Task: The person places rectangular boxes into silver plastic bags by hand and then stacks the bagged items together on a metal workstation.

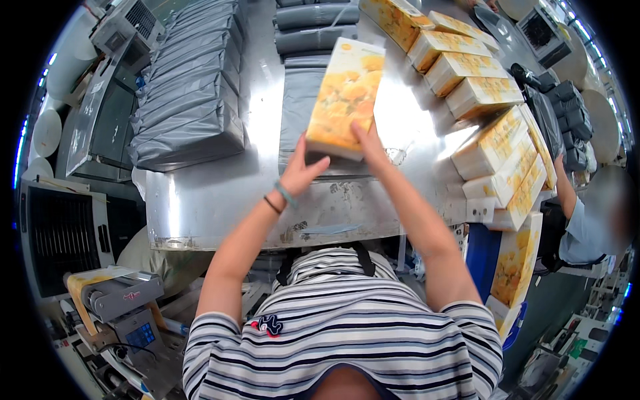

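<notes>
Over flat grey plastic bags (300,100), left grip (300,171), right grip (371,145) hold white, yellow-flowered oblong pack (350,90); press lightly, evenly.

Plenty of cool white light in here, and it bounces hard off the metal table (267,193), burning white streaks beyond the left hand (303,172) and a broad glare patch past the right hand (367,143). The grey bags (190,113) on the far left side catch a soft sheen along their folds. Between the hands, the package (350,87) looks slightly smeared, its near end shaded; the striped shirt (347,307) below them is crisper. Strip lights (17,163) glow bluish well out to both sides, where straight edges bend, a co-worker's head (612,207) blurs away and the corners turn black.
</notes>
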Available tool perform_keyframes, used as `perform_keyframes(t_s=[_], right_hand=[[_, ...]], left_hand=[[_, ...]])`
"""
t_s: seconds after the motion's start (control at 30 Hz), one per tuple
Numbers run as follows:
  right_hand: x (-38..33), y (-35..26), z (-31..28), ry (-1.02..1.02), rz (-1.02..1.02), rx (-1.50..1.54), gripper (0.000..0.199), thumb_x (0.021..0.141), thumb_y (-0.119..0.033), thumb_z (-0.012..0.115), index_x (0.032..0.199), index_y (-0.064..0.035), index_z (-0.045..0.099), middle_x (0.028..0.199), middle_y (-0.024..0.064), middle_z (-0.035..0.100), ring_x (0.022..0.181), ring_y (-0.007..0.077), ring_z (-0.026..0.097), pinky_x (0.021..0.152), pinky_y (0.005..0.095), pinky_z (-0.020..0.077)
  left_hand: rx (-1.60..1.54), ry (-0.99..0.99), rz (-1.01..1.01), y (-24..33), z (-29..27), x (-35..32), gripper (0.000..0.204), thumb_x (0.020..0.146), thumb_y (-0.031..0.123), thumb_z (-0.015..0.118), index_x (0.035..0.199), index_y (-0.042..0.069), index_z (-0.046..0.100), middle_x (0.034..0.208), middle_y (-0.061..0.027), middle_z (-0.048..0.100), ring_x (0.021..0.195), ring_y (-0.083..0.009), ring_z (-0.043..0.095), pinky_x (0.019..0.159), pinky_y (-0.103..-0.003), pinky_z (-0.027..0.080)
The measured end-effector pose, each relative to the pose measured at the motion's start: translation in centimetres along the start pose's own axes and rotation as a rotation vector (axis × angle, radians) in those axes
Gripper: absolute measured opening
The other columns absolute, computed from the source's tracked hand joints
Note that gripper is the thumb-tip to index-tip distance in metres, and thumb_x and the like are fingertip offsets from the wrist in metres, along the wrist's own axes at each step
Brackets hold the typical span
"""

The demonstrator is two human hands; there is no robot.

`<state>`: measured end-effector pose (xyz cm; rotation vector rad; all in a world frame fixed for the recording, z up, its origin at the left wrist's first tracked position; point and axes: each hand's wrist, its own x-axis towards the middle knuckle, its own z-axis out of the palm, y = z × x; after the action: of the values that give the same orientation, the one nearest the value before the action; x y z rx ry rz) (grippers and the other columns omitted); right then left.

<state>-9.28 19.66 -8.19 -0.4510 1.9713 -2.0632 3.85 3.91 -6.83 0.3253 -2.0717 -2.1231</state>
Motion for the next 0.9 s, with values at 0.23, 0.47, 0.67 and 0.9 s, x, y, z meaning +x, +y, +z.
perform_keyframes(t_s=[0.23, 0.47, 0.67, 0.9], right_hand=[[-9.1, -3.9, -4.7, -0.694, 0.384, -0.622, 0.048, 0.093, -0.033, 0.044, 0.126, 0.0029, 0.046, 0.122, 0.0273, 0.052, 0.115, 0.0375, 0.049, 0.102, 0.0421, 0.0341], [-8.9, -0.3, -12.5, -0.412, -0.001, -1.190, 0.060, 0.086, -0.029, 0.053, 0.133, 0.0043, 0.037, 0.140, 0.0265, 0.034, 0.131, 0.0385, 0.032, 0.108, 0.0427, 0.0285], [-22.3, -11.9, -14.3, -0.811, 0.239, -1.418, 0.028, 0.077, -0.023, 0.065, 0.098, -0.0054, 0.068, 0.119, 0.0128, 0.057, 0.122, 0.0294, 0.045, 0.101, 0.0480, 0.0341], [-12.9, -2.0, -1.1, -0.011, 0.007, -0.498, 0.027, 0.094, -0.021, 0.041, 0.103, -0.0006, 0.056, 0.103, 0.0227, 0.056, 0.100, 0.0407, 0.051, 0.085, 0.0431, 0.0419]], left_hand=[[0.388, 0.108, 0.014, -2.1, -4.5, -8.4, 0.074, 0.086, 0.020, 0.063, 0.142, -0.001, 0.020, 0.133, -0.0177, 0.040, 0.119, -0.0233, 0.044, 0.099, -0.035, 0.039], [0.002, 0.108, 0.017, 2.1, -0.9, -5.2, 0.076, 0.086, 0.003, 0.058, 0.144, 0.000, 0.009, 0.138, -0.0172, 0.035, 0.123, -0.0225, 0.041, 0.100, -0.034, 0.037], [-0.041, 0.020, 0.041, 2.0, 0.3, -9.9, 0.080, 0.085, 0.000, 0.057, 0.147, 0.006, 0.007, 0.141, -0.0160, 0.031, 0.125, -0.0222, 0.039, 0.102, -0.033, 0.035], [-0.066, 0.216, -0.082, -4.2, -0.5, -8.6, 0.047, 0.095, 0.019, 0.045, 0.135, 0.000, 0.032, 0.126, -0.0131, 0.045, 0.111, -0.0189, 0.045, 0.095, -0.033, 0.039]])
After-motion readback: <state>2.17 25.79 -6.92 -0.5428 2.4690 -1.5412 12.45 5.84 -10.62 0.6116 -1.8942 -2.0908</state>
